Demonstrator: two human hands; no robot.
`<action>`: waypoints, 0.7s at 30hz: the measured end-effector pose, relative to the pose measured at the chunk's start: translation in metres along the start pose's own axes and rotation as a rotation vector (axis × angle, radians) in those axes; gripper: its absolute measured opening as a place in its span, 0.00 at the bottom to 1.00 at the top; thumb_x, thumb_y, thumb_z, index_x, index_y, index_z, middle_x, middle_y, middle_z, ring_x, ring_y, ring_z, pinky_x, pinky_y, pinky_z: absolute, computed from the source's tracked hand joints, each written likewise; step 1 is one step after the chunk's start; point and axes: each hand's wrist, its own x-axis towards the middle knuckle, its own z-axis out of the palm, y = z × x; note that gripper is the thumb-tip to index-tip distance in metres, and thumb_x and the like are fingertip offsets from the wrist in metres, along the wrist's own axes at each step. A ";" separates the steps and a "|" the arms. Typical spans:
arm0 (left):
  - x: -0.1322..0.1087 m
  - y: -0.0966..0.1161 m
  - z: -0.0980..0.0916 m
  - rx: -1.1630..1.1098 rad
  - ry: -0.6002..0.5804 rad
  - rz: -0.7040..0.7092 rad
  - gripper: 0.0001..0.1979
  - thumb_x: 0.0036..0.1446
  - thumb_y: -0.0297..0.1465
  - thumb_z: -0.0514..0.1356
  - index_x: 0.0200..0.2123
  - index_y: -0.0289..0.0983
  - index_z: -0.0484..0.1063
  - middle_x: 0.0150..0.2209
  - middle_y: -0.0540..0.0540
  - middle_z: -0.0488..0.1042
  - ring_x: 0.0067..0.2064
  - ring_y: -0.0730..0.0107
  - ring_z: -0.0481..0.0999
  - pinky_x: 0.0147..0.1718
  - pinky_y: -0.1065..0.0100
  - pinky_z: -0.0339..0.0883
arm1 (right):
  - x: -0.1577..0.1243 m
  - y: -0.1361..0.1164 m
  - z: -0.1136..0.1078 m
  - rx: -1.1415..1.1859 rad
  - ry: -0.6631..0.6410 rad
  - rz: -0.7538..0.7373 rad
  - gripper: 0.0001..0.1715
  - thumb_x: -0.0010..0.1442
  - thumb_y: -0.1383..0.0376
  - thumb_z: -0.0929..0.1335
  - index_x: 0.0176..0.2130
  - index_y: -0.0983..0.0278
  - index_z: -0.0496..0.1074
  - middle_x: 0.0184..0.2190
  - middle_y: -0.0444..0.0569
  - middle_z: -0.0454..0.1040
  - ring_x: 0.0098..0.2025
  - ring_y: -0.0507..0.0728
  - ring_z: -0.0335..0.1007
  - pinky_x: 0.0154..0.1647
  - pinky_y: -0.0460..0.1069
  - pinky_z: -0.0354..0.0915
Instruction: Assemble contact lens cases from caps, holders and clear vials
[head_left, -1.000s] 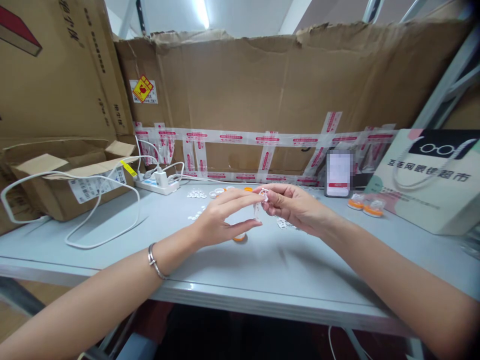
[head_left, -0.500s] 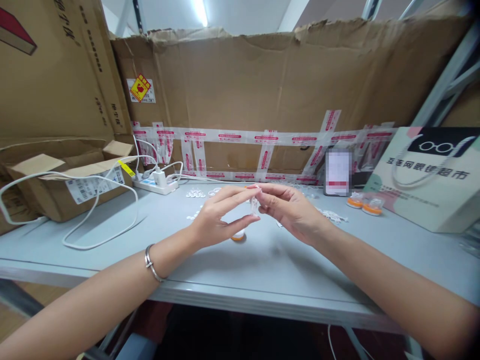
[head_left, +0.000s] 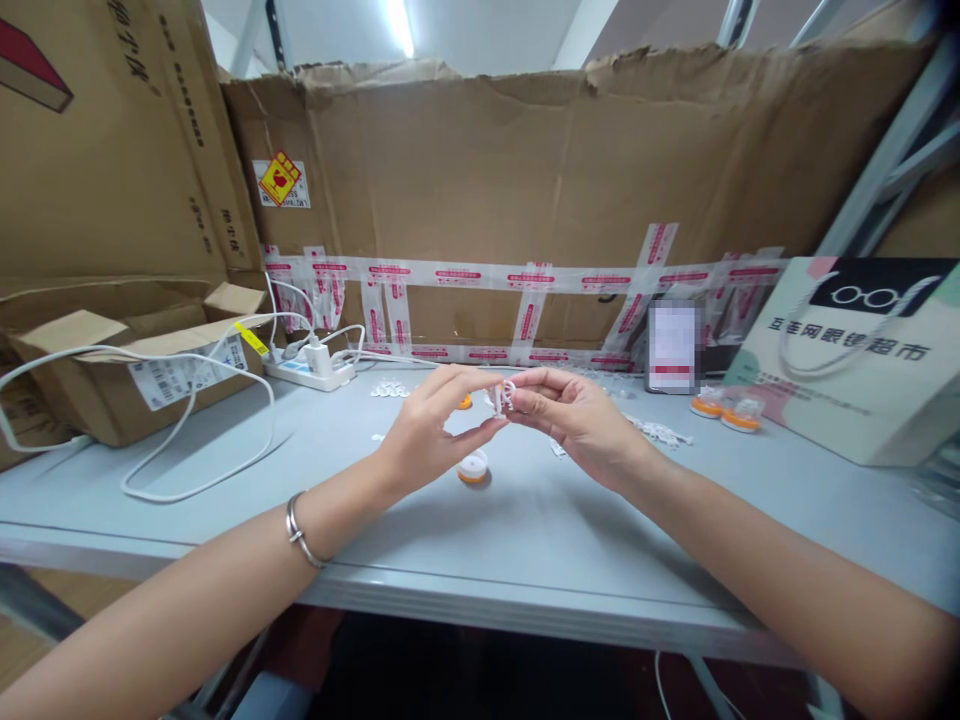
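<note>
Mid-frame, the left hand (head_left: 435, 425) and right hand (head_left: 581, 415) pinch a small, looped white plastic piece (head_left: 499, 402) above the grey table (head_left: 405, 540). Its loop shows clearer than half a second ago; handling seems unfinished.

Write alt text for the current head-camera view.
A person's left hand and right hand together pinch a small white item above a grey table. On the table sits a round white-and-orange piece; a phone and bag are at right, an open cardboard box at left.
</note>
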 end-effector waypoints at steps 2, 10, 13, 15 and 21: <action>0.000 -0.001 0.001 0.008 -0.006 0.017 0.16 0.52 0.26 0.62 0.45 0.37 0.68 0.39 0.45 0.73 0.41 0.69 0.72 0.39 0.66 0.69 | 0.000 0.003 0.000 0.006 -0.014 -0.010 0.10 0.46 0.64 0.74 0.32 0.62 0.74 0.31 0.44 0.77 0.36 0.52 0.72 0.43 0.50 0.66; 0.000 -0.002 0.002 0.032 -0.014 0.060 0.16 0.53 0.28 0.62 0.46 0.37 0.69 0.40 0.43 0.73 0.41 0.68 0.72 0.40 0.65 0.68 | -0.002 0.006 0.004 0.035 -0.005 0.008 0.09 0.46 0.64 0.74 0.31 0.62 0.74 0.29 0.43 0.77 0.34 0.51 0.72 0.42 0.50 0.68; 0.001 -0.002 0.001 0.049 -0.005 0.057 0.16 0.52 0.29 0.63 0.46 0.38 0.69 0.39 0.43 0.74 0.41 0.67 0.72 0.40 0.63 0.66 | -0.003 0.005 0.005 0.038 0.022 0.008 0.10 0.45 0.64 0.74 0.32 0.62 0.74 0.28 0.43 0.76 0.33 0.51 0.72 0.42 0.50 0.68; 0.001 -0.002 0.000 0.056 -0.004 0.049 0.16 0.51 0.30 0.63 0.45 0.38 0.69 0.39 0.44 0.74 0.41 0.66 0.72 0.41 0.62 0.66 | -0.003 0.005 0.006 0.031 0.039 0.000 0.11 0.45 0.64 0.74 0.32 0.62 0.74 0.28 0.43 0.76 0.34 0.52 0.72 0.42 0.50 0.68; 0.000 0.000 -0.001 0.086 -0.004 0.044 0.17 0.52 0.30 0.63 0.46 0.40 0.68 0.41 0.45 0.75 0.42 0.66 0.73 0.42 0.63 0.64 | -0.003 0.004 0.006 0.036 0.037 -0.021 0.11 0.45 0.64 0.74 0.32 0.62 0.74 0.29 0.43 0.77 0.33 0.51 0.72 0.41 0.50 0.67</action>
